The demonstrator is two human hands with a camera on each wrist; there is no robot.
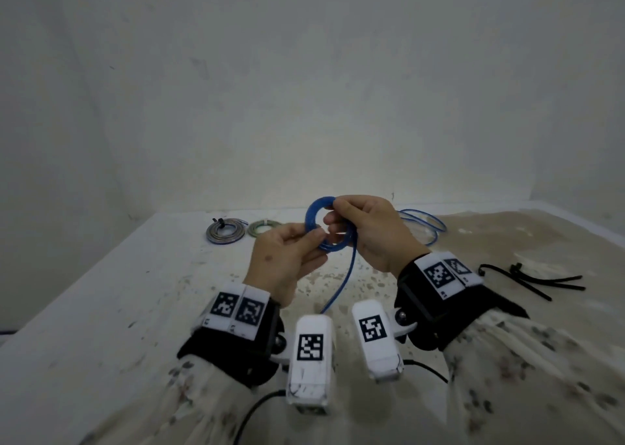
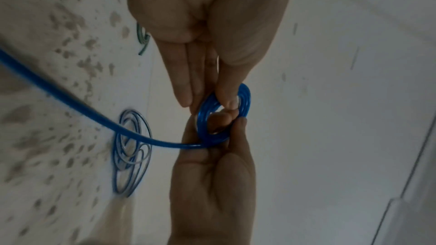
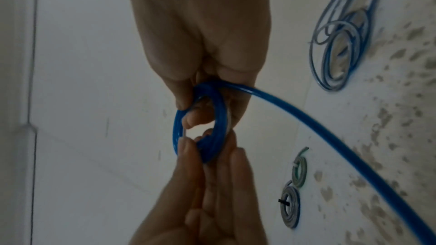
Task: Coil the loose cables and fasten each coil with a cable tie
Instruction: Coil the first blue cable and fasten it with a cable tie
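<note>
A small coil of blue cable [image 1: 313, 212] [image 2: 245, 98] [image 3: 178, 133] is held above the table between both hands. My left hand [image 1: 309, 240] [image 2: 208, 102] pinches its lower left rim between thumb and fingers. On the right side my right hand [image 1: 333, 221] [image 3: 207, 103] grips the coil, with a finger through the ring. The cable's loose tail [image 1: 341, 282] [image 2: 70, 100] [image 3: 330, 133] hangs from the coil toward me. Black cable ties [image 1: 531, 278] lie on the table at the right.
More loose blue cable [image 1: 422, 224] [image 2: 132, 152] [image 3: 342, 44] lies in loops behind my right hand. A grey coil [image 1: 225, 233] [image 3: 290, 210] with a black tie and a green coil [image 1: 263, 228] [image 3: 299, 170] rest at the back left. A white wall [image 1: 304, 89] stands behind the stained table [image 1: 135, 292].
</note>
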